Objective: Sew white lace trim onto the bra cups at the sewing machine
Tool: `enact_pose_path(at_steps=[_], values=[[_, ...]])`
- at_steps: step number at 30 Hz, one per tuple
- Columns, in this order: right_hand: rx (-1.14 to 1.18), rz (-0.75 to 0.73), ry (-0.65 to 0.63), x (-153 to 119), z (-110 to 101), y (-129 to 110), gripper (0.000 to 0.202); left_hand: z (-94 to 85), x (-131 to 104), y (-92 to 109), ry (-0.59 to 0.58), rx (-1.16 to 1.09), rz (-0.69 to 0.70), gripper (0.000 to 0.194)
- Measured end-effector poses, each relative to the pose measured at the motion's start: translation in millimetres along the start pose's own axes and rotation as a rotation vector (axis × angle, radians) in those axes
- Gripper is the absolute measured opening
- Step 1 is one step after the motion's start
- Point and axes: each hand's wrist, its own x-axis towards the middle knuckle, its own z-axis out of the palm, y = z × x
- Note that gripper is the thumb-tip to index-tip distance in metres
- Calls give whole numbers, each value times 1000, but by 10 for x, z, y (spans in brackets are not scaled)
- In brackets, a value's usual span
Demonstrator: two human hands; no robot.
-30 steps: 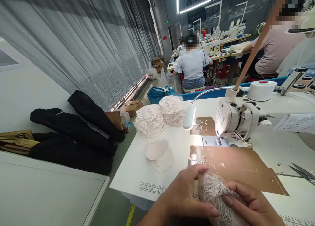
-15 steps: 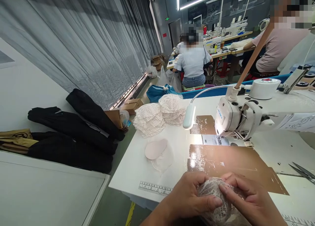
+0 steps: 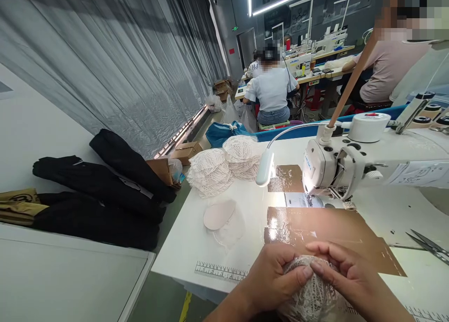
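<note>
A white lace cup piece (image 3: pixel 312 296) is pinched between my two hands at the table's front edge. My left hand (image 3: pixel 271 275) grips its upper left side, thumb lying on the lace. From the right, my right hand (image 3: pixel 345 275) holds the top edge with the thumb close to the left thumb. Its lower part runs out of view at the bottom. Beyond my hands stands a white sewing machine (image 3: pixel 322 165) with a small lit lamp (image 3: pixel 265 166). A beige oval pad (image 3: pixel 219 214) lies on sheer white fabric (image 3: pixel 229 233) to the left.
Two stacks of lace pieces, a left stack (image 3: pixel 209 172) and a right stack (image 3: pixel 242 156), stand at the table's back left. Scissors (image 3: pixel 430 245) lie at the right. Brown taped sheeting (image 3: pixel 326 226) covers the table before the machine. Dark garments (image 3: pixel 105 191) hang over a white panel at left. Co-workers sit behind.
My thumbs have come closer together on the lace's top edge, and the right fingers have shifted slightly left and up. The whole view has moved slightly.
</note>
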Motion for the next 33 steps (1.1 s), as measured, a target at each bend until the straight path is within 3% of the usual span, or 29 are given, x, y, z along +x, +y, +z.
enact_pose_path(at_steps=[3,8,12,15,20,22,24,27,29,31,33], values=[[41,7,-83,-14,-5,-70,35,-18,-11,-2,-24,-96,-69,36],[124,7,-58,-47,5,-84,40,-81,-21,22,-184,-429,-245,46],[151,2,-107,-59,-20,-86,40,-79,8,11,-164,-493,-285,44],[225,44,-49,-70,-9,-131,41,-5,34,-30,-107,-490,-274,42],[431,109,-20,-38,38,-153,36,193,87,-93,82,-599,-287,44],[446,107,-6,-21,2,-120,30,156,96,-62,163,-657,-289,45],[387,88,85,-23,-96,-64,30,-15,85,34,272,-634,-254,44],[232,108,275,-57,-352,53,37,-419,76,259,524,-285,-120,36],[96,116,285,-70,-550,121,43,-621,146,365,643,251,16,31],[-63,58,236,-37,-716,153,45,-650,324,352,609,846,152,31],[-239,-63,196,61,-819,142,42,-492,587,213,487,1064,214,28]])
